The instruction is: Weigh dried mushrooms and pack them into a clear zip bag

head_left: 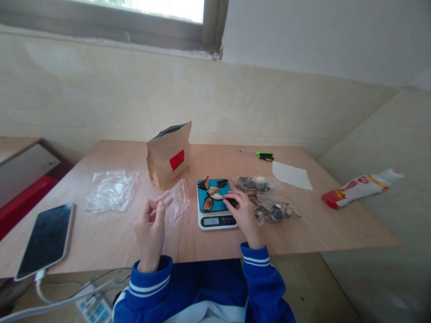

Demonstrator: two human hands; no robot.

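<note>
On the scale's (pixel 202 223) blue top, dried pieces (pixel 208 204) lie spread beside my right hand (pixel 243 215).
I pinch a clear zip bag (pixel 180 204) by its edge with my left hand (pixel 151 229), just left of the scale; my right fingertips are at a dark piece (pixel 232 202) by the scale's right edge, though I cannot tell whether I grasp it or only touch it. Two filled bags (pixel 278 213) lie just to the right, and an open paper pouch (pixel 166 163) stands beyond my left hand.
</note>
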